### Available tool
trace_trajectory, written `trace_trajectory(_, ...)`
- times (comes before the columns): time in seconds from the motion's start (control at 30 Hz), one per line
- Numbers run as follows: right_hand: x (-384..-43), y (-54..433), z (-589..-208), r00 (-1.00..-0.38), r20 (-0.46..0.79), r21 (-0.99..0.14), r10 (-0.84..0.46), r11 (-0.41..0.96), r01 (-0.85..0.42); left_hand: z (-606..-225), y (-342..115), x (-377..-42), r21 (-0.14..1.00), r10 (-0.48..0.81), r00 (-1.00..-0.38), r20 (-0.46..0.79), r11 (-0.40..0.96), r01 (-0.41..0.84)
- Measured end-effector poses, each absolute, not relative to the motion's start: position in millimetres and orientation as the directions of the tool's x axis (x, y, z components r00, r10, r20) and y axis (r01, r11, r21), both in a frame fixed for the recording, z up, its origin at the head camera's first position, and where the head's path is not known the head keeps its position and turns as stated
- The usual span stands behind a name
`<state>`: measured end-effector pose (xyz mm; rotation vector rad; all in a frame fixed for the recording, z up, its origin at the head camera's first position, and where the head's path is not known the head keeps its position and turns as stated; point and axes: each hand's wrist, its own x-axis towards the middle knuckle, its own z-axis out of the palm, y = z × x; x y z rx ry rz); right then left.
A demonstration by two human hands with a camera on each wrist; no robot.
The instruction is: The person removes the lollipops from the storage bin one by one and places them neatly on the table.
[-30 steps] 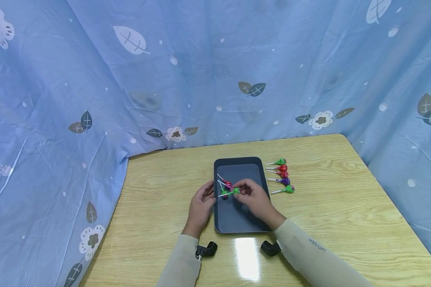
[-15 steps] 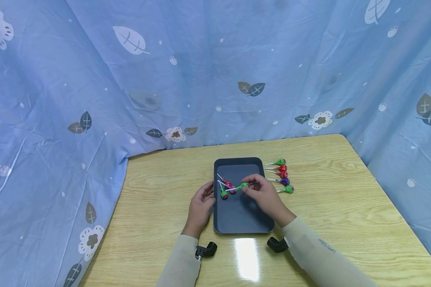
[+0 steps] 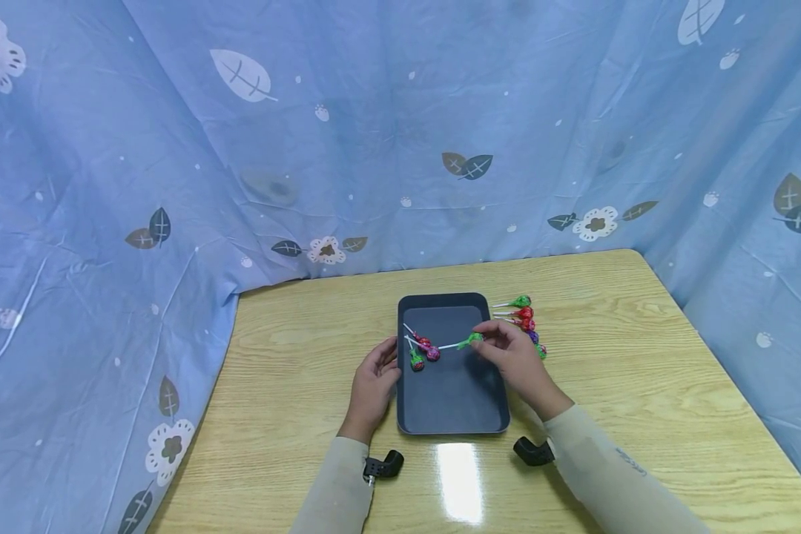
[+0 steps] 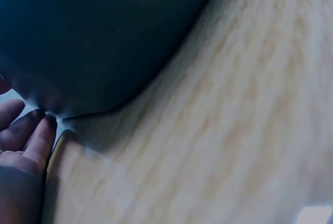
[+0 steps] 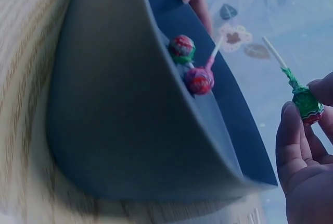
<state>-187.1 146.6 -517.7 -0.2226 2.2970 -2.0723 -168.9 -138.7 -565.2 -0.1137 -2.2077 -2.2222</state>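
My right hand (image 3: 517,367) pinches a green-wrapped lollipop (image 3: 472,340) by its candy head, over the right part of a dark tray (image 3: 454,404). In the right wrist view, thumb and fingertips hold the green wrapper (image 5: 307,101), and the white stick points up and away. My left hand (image 3: 374,384) rests against the tray's left side with relaxed fingers; its fingertips (image 4: 48,125) are at the tray's wall in the left wrist view. Inside the tray lie another green lollipop (image 3: 417,363), a pink one (image 3: 433,354) and a red one (image 3: 425,342).
Right of the tray is a column of several lollipops: green (image 3: 523,301) at the back, then red (image 3: 526,313), purple (image 3: 533,337) and green, partly hidden by my right hand. A wooden table (image 3: 294,356) lies beneath, with a blue patterned curtain (image 3: 387,148) behind.
My right hand has moved right and slightly away with the green lollipop, from above the tray's other lollipops towards its right rim. The left hand has stayed in place.
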Motion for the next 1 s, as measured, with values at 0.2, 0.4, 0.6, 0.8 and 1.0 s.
trace_trajectory(0.2,-187,156,-519,-0.991,0.062,-0.992,-0.115,0.100,-0.074,-567,-139,-169,0.999,0.045,-0.998,0.048,0.000,0.048)
trace_trajectory(0.4,-187,164,-521,-0.993,0.067,-0.992,-0.101,0.099,-0.077,-568,-140,-169,0.999,0.043,-0.998,0.048,0.006,0.048)
trace_trajectory(0.6,-186,172,-521,-0.996,0.057,-0.996,-0.071,0.070,-0.062,-568,-140,-169,0.999,0.040,-0.998,0.045,0.012,0.046)
trace_trajectory(0.8,-186,182,-524,-0.997,0.043,-0.995,-0.056,0.091,-0.048,-568,-140,-170,0.999,0.041,-0.998,0.044,0.013,0.044)
trace_trajectory(1.0,-185,190,-528,-0.998,0.026,-0.994,-0.052,0.101,-0.031,-568,-140,-170,0.999,0.042,-0.998,0.048,0.012,0.048)
